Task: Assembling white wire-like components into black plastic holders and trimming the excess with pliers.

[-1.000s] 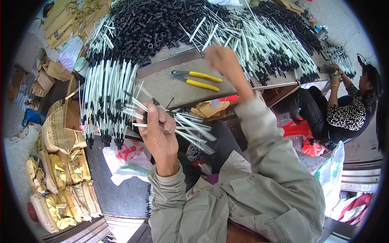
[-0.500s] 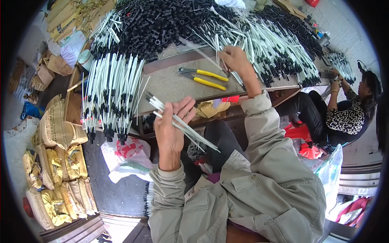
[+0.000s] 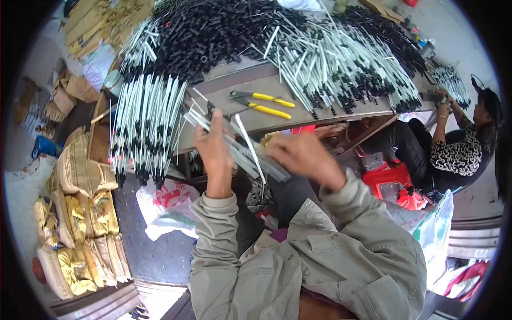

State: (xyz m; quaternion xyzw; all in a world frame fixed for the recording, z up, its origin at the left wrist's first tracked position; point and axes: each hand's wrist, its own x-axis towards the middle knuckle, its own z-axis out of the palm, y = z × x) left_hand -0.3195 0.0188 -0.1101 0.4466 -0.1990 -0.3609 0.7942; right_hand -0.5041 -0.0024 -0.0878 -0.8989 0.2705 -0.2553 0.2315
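- Fingers point(image 3: 216, 122) of the left hand point(image 3: 215, 157) wrap a bundle point(image 3: 242, 154) of white sticks, its long axis slanting from upper left to lower right.
- One stick point(image 3: 247, 137) stands more steeply across the bundle, between the hands.
- Right hand point(image 3: 305, 154), blurred, is just right of that stick, nearer the bundle's lower end; whether its fingers grip anything, I cannot tell.
- Pliers point(image 3: 270, 111) lie beyond the bundle, on the table point(image 3: 266, 84).
- Farther right, a heap point(image 3: 341, 61) of similar sticks.
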